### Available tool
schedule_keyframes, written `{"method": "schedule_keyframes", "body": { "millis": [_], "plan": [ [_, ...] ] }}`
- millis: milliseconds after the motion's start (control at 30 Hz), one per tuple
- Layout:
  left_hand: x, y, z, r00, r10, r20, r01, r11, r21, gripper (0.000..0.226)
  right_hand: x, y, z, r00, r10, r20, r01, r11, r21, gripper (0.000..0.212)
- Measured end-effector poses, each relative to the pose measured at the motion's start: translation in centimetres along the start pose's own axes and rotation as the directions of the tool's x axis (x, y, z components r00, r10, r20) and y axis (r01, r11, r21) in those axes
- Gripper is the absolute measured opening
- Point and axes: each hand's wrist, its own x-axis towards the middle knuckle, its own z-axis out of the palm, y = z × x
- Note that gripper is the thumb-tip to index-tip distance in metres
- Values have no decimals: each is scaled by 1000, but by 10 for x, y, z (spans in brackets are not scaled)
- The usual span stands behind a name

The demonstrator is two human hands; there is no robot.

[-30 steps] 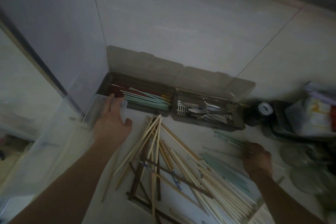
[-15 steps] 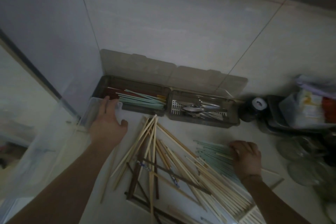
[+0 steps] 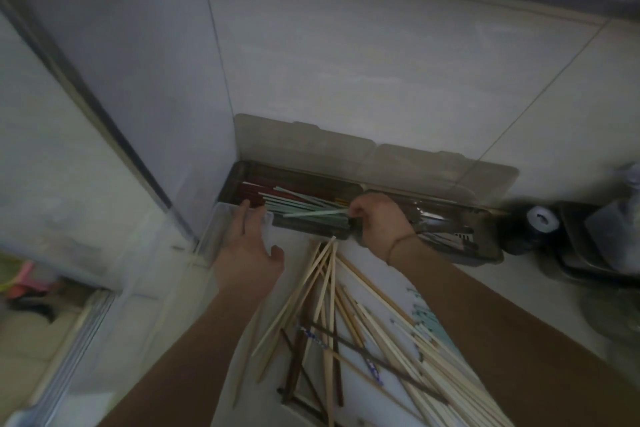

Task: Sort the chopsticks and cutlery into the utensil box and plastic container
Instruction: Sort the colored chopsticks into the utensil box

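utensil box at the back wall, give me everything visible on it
The utensil box is a long, smoky translucent plastic tray with two compartments, its hinged lids open against the tiled wall. The left compartment holds green and dark red chopsticks; the right holds metal cutlery, blurred. The right hand lowers green chopsticks into the left compartment. The left hand rests beside its front corner.

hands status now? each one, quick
Left hand: open, fingers straight, resting on the clear plastic container rim.
Right hand: closed, pinching pale green chopsticks over the utensil box.
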Motion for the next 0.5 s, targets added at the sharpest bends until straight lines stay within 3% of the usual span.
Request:
{"method": "schedule_keyframes", "body": {
  "millis": [133, 200, 333, 433, 500],
  "plan": [
    [-1, 1, -1, 1000, 4, 1, -4, 1000, -28, 73, 32, -22, 14, 991, 25, 128, 0, 982, -188, 42],
    [-1, 1, -3, 1000, -8, 22, 9, 998, -57, 70, 38, -23, 20, 989, 38, 144, -13, 984, -176, 42],
    [-2, 2, -4, 999, -26, 32, 28, 997, -76, 69, 32, -8, 28, 1000, -19, -21, 20, 998, 62, 45],
    [-2, 2, -2, 1000, -21, 19, 22, 997, -77, 70, 28, 8, 32, 976, 154, -157, -139, 985, 104, 40],
    [-2, 2, -2, 999, -24, 30, 26, 997, -79, 69, 28, 10, 31, 960, 235, -151, -225, 971, 82, 37]
  ]
}}
